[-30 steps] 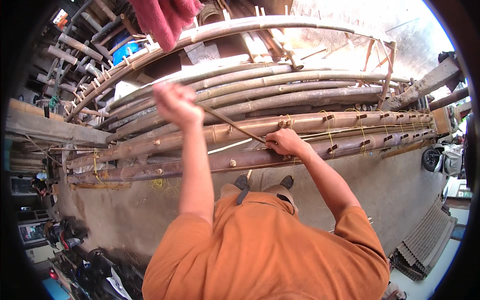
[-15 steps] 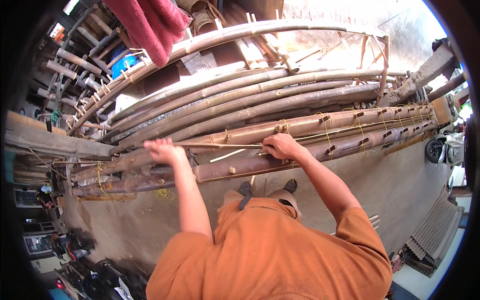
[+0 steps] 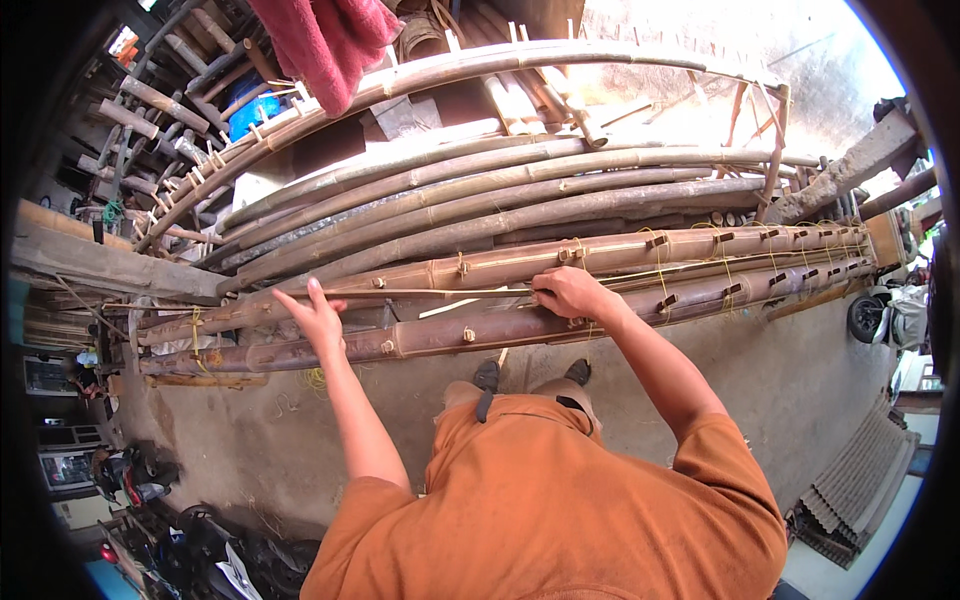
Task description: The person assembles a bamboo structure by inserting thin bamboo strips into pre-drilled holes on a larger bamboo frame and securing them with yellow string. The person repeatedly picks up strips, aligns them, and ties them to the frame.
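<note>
Bamboo poles (image 3: 520, 262) crowd behind hand-held strip (image 3: 430, 293).

L arm runs up from the lower edge, elbow nearly straight, forearm slanting slightly left. Left hand (image 3: 318, 318) is open, fingers stretched flat and pointing up-left, thumb out to the right, palm facing away from the cam. R arm comes up from the shoulder at lower right, bent a bit at the elbow, forearm angled up-left. Right hand (image 3: 566, 292) is curled into a loose fist, knuckles up; probably pinching w/ thumb and forefinger, but fingertips are hidden.
</note>
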Demonstrator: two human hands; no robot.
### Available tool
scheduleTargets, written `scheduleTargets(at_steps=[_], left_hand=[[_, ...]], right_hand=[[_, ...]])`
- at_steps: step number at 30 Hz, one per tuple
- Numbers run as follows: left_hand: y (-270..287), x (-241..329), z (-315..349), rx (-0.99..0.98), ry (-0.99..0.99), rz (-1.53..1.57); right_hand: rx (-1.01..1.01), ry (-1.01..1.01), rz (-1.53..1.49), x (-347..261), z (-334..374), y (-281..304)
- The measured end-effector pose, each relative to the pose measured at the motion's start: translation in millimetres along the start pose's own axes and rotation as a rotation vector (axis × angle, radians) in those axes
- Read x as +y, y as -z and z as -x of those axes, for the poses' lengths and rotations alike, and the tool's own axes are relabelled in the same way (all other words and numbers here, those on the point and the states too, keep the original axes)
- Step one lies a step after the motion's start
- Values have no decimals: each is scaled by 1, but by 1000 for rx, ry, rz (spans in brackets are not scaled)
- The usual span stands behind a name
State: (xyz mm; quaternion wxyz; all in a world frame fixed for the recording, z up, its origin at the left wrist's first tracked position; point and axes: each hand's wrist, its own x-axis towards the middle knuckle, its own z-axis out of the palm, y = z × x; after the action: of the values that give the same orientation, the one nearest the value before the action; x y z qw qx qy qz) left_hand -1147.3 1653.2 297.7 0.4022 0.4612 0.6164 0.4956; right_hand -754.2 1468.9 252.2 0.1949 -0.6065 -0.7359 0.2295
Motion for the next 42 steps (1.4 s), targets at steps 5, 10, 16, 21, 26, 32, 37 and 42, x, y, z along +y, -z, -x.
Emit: scheduleTargets(at_steps=[5,10,16,21,26,32,37,42], left_hand=[[-30,75,-2,-108,-292,69],[-25,2,-31,17,-148,-45],[16,-78,-33,135,-130,-779],[15,-103,-32,122,-284,-932],[16,-107,-12,86,-346,-1002],[18,-100,-4,-107,-269,-1068],[11,-79,-9,-530,32,-1365],[20,-58,-37,-861,296,-1181]], right_hand=[[-32,-35,9,0,0,-2],[11,-23,3,-3,0,2],[0,-21,-14,-2,2,1],[-19,20,-37,3,1,0],[-2,25,-40,2,1,-4],[6,15,-32,4,0,-2],[29,12,-36,3,4,-5],[21,-7,2,1,-4,-2]])
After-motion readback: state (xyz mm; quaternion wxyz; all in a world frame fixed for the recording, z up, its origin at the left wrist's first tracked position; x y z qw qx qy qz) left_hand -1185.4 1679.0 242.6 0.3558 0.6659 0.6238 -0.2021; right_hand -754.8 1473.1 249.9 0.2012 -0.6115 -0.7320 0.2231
